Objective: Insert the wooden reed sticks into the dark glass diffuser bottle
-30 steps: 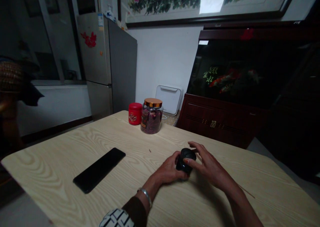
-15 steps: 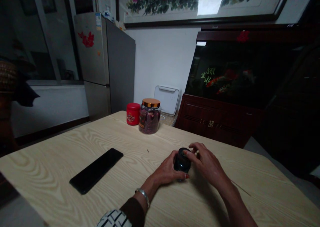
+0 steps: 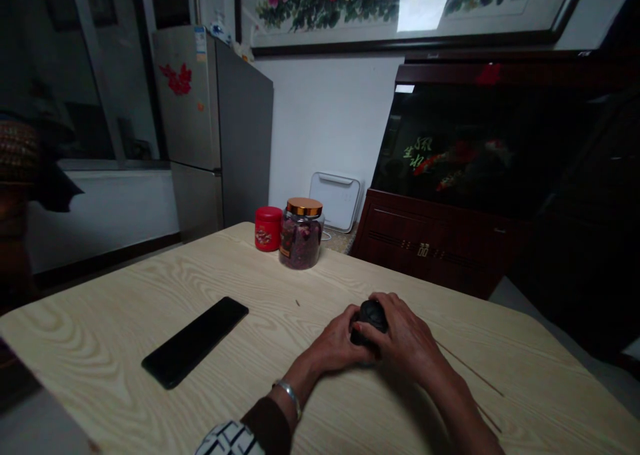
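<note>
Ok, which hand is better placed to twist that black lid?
Right, probably: the right hand is cupped over the black lid, while the left hand only holds the dark jar from the side.

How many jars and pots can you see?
3. A glass jar of dried petals and a red canister stand near the table's far edge; a small dark jar is held between the left hand and right hand.

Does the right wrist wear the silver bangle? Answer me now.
No, the silver bangle is on the left wrist; the right wrist is bare.
</note>
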A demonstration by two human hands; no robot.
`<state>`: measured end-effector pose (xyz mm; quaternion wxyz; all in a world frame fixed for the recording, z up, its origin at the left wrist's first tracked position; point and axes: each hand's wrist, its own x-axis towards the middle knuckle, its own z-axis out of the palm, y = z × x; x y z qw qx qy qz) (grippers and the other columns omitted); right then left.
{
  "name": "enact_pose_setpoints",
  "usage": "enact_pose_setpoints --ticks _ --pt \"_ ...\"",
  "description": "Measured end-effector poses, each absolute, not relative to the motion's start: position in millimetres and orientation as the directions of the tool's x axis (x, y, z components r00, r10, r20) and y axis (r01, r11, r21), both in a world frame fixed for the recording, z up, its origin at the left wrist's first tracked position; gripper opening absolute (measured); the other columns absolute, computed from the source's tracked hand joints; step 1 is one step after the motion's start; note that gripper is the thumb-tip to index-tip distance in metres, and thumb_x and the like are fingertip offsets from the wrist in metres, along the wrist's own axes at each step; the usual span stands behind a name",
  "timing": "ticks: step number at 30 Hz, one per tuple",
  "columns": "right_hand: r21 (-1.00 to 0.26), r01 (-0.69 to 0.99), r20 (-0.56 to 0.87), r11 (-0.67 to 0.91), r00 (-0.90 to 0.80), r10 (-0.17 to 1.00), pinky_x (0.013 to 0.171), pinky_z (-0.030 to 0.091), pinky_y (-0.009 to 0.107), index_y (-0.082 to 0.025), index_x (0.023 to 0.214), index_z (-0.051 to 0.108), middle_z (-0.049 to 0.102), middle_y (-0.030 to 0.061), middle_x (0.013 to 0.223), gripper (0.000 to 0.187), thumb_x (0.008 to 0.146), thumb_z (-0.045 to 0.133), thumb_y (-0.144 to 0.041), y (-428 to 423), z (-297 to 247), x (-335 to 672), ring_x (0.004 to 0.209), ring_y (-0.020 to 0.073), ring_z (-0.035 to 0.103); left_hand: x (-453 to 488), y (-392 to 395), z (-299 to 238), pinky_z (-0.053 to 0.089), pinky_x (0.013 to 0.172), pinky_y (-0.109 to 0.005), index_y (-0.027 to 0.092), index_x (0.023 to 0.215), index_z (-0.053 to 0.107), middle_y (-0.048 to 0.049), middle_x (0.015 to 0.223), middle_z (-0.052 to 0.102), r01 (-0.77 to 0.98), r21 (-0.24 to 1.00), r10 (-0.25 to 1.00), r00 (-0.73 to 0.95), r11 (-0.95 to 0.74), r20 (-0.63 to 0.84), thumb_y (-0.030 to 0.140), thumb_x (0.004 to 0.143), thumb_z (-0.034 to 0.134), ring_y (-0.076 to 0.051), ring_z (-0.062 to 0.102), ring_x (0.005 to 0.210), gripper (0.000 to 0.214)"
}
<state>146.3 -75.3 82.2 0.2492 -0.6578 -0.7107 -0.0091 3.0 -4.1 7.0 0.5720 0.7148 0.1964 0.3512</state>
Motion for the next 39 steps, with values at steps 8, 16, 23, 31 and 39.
enact_pose_setpoints --ticks 8,16,23,31,39 --pt "-0.621 0.775 0.415 0.114 0.202 0.887 0.066 0.042 0.03 -0.023 0.081 0.055 0.058 0.0006 0.076 0.038 0.091 0.045 -0.058 -92 106 175 0.071 0.0185 0.055 -40 -8 36 0.042 0.08 -0.029 0.019 0.108 0.055 -0.0068 0.112 0.058 0.004 0.952 0.758 0.607 -0.305 0.24 0.042 0.068 0.08 -0.02 0.055 0.095 0.052" --pt "-0.836 0.514 0.301 0.193 0.135 0.944 0.048 0.02 0.025 -0.023 0.057 0.033 0.029 -0.0052 0.054 0.058 0.084 0.041 -0.074 -115 137 184 0.051 0.0105 0.025 -36 -24 120 0.018 0.05 -0.024 0.019 0.057 0.031 0.0063 0.057 0.026 -0.004 0.862 0.704 0.575 -0.507 0.417 0.062 0.084 0.054 -0.009 0.025 0.053 0.056" --pt "-0.968 -0.047 0.252 0.248 -0.171 0.953 0.042 0.008 0.024 -0.023 0.052 0.027 0.019 -0.0086 0.049 0.069 0.077 0.02 -0.087 -146 224 169 0.044 0.0071 0.008 -30 -45 206 0.017 0.042 -0.021 0.022 0.056 0.025 0.0086 0.047 0.02 -0.375 0.926 0.481 0.82 0.043 0.31 0.084 0.074 0.041 -0.006 0.017 0.04 0.066" --pt "-0.933 -0.329 0.243 0.146 -0.275 0.93 0.04 0.012 0.022 -0.023 0.051 0.025 0.02 -0.0092 0.043 0.072 0.071 0.014 -0.091 -156 197 160 0.038 0.0049 0.011 -46 -47 177 0.023 0.038 -0.019 0.022 0.054 0.026 0.0081 0.044 0.02 -0.37 0.856 0.393 0.893 0.361 0.22 0.09 0.069 0.036 -0.006 0.017 0.036 0.071" --pt "-0.912 -0.408 0.188 0.053 -0.3 0.935 0.04 0.013 0.02 -0.022 0.05 0.025 0.019 -0.0098 0.043 0.072 0.073 0.017 -0.09 -151 159 166 0.038 0.0041 0.012 -48 -39 135 0.019 0.037 -0.018 0.021 0.053 0.026 0.0086 0.043 0.018 -0.34 0.821 0.329 0.923 0.459 0.199 0.086 0.073 0.039 -0.005 0.014 0.037 0.069"
